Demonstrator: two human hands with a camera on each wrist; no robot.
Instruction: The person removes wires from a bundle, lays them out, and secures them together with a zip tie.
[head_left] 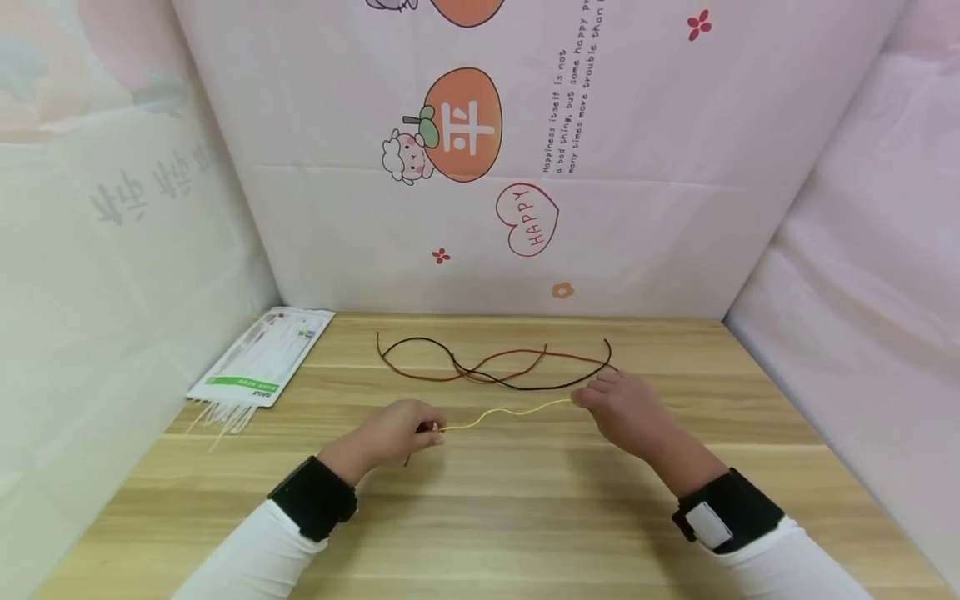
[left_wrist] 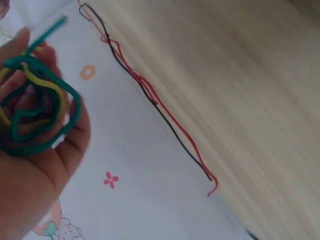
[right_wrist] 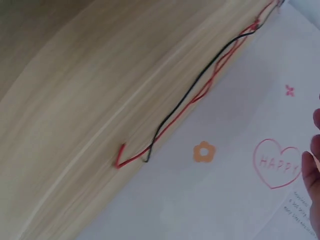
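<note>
A thin yellow cord [head_left: 517, 412] runs between my two hands above the wooden table, slightly wavy rather than taut. My left hand [head_left: 401, 432] grips one end, its fingers curled. In the left wrist view, that hand also holds a looped green cord [left_wrist: 75, 107] together with coils of the yellow one, and a short green tail sticks out past the fingertips. At the far end my right hand [head_left: 622, 410] pinches the yellow cord between thumb and fingers. Only some fingertips [right_wrist: 312, 172] show at the right wrist view's edge, with the grip itself out of sight.
Beyond the hands, a black cord [head_left: 551, 387] and red cord [head_left: 420, 377] lie crossed in curves on the table [head_left: 480, 517]. At the left lies a white packet [head_left: 255, 354] with pale strips [head_left: 225, 414] poking out. Printed white sheets [head_left: 637, 208] enclose the back and sides.
</note>
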